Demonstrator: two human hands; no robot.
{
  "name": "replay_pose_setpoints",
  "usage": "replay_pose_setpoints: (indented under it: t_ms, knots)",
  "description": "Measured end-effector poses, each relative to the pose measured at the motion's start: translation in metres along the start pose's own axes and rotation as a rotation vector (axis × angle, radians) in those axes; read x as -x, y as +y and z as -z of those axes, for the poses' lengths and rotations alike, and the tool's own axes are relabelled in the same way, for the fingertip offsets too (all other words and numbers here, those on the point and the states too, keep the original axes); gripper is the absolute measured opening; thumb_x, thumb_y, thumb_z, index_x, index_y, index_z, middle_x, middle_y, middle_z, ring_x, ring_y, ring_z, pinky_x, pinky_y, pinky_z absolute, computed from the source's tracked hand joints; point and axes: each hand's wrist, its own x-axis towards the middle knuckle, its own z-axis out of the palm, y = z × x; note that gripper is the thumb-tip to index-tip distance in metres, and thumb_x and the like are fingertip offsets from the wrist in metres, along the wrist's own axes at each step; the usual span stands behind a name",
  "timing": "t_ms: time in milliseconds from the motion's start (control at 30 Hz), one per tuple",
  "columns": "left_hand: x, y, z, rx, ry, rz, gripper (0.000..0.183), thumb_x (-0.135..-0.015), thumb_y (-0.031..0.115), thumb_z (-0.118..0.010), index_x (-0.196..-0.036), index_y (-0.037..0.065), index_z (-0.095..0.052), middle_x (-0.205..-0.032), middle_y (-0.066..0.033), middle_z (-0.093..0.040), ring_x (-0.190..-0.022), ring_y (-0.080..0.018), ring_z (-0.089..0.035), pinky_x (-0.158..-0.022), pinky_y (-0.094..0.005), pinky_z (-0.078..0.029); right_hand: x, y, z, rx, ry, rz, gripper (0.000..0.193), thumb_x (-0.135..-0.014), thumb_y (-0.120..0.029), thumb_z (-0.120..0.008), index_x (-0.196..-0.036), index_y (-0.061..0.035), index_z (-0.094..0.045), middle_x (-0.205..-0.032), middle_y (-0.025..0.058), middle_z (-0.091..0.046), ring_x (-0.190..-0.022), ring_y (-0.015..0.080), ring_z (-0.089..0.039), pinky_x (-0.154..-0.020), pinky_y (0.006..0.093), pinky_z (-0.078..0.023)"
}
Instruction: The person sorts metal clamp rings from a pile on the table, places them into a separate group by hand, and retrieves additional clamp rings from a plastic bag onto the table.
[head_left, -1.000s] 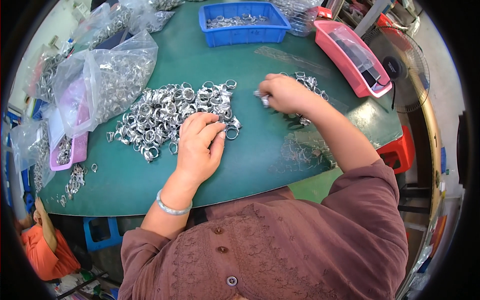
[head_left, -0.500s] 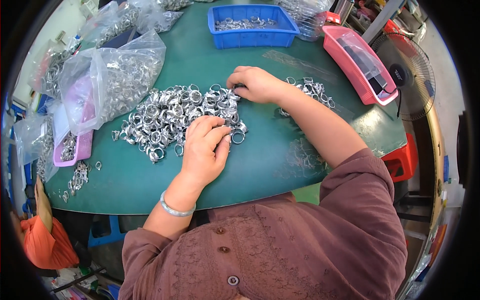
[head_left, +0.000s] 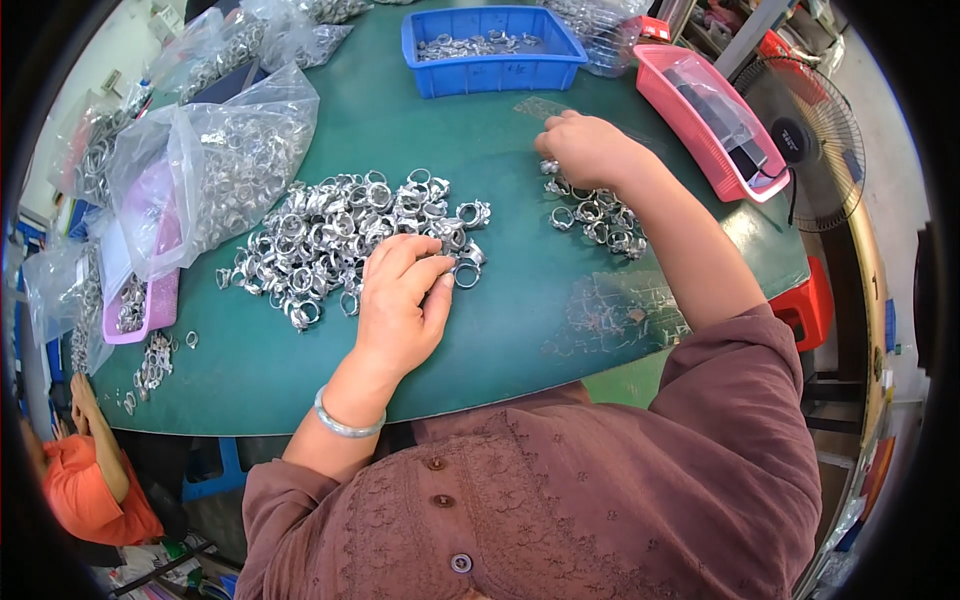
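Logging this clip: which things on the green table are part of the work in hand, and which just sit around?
In use:
left hand on the big pile of metal rings
right hand at the small ring pile

Lying about:
blue tray
pink tray
plastic bags of rings
fan

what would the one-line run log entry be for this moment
left hand flat on edge of big pile of metal rings | right hand at small ring cluster | green table | blue bin behind
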Motion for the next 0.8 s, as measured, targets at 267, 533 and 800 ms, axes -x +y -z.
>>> replay_pose_setpoints:
  t_ms: [267,533,800]
  knots:
    - [0.000,-0.001,0.000,0.001,-0.007,0.007,0.015,-0.074,-0.002,-0.065,-0.089,0.002,-0.067,-0.098,-0.0119,-0.063,-0.097,-0.0306,-0.058,-0.085,-0.0388,-0.046,-0.001,-0.051,-0.016,-0.437,0.067,0.416,0.043,-0.074,-0.015,-0.069,-0.116,-0.0082,-0.058,-0.112,0.0153,-0.060,-0.108,0.0347,-0.055,-0.093,0.0426,-0.044]
    - [0.000,-0.001,0.000,-0.006,-0.010,0.004,0.016,-0.073,-0.002,-0.065,-0.089,0.002,-0.067,-0.098,-0.0119,-0.063,-0.097,-0.0304,-0.058,-0.085,-0.0385,-0.046,0.003,-0.039,-0.020,-0.672,0.073,0.301,0.035,-0.074,-0.005,-0.063,-0.108,-0.0029,-0.058,-0.094,0.0133,-0.063,-0.085,0.0284,-0.062,-0.076,0.0385,-0.049]
    - [0.002,-0.002,-0.002,0.000,0.005,-0.003,0.017,-0.072,0.001,-0.067,-0.089,0.004,-0.066,-0.098,-0.0107,-0.062,-0.097,-0.0305,-0.058,-0.085,-0.0401,-0.044,0.007,-0.037,-0.025,-0.591,0.114,0.294,0.043,-0.072,-0.004,-0.059,-0.116,-0.0048,-0.057,-0.103,0.0158,-0.058,-0.093,0.0308,-0.058,-0.081,0.0388,-0.048]
